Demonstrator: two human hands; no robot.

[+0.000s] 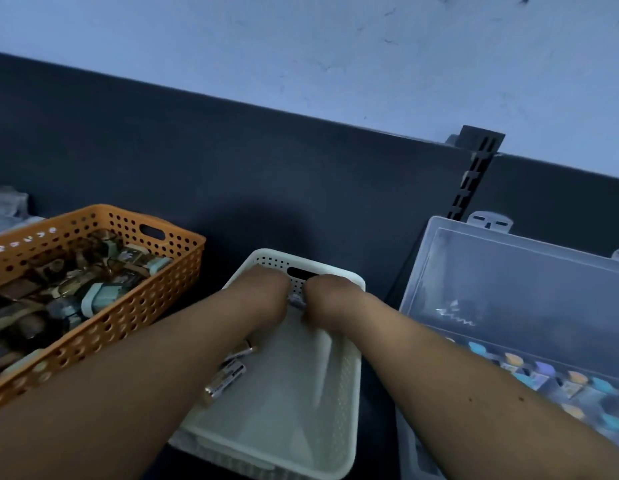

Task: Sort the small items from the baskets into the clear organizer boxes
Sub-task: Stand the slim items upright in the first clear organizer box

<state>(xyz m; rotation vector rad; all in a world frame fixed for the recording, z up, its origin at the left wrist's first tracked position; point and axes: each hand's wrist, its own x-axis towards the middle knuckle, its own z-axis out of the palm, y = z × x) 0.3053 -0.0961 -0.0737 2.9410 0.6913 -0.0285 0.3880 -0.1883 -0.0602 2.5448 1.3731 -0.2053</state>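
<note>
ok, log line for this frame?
left hand + right hand: far end of white basket, grip unclear | batteries: in basket | organizer box: open

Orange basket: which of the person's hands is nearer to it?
Left. The left hand, in the white basket, is on the side toward the orange basket; the right hand is beside it, farther.

White basket (346,375): was off-white, finely perforated.
Basket (128,317) left of it: was orange, dotted with round holes.
Box (526,271) right of it: was clear; pieces (512,358) inside were blue, orange, purple.
Panel (266,168) behind it: was dark navy.
</note>
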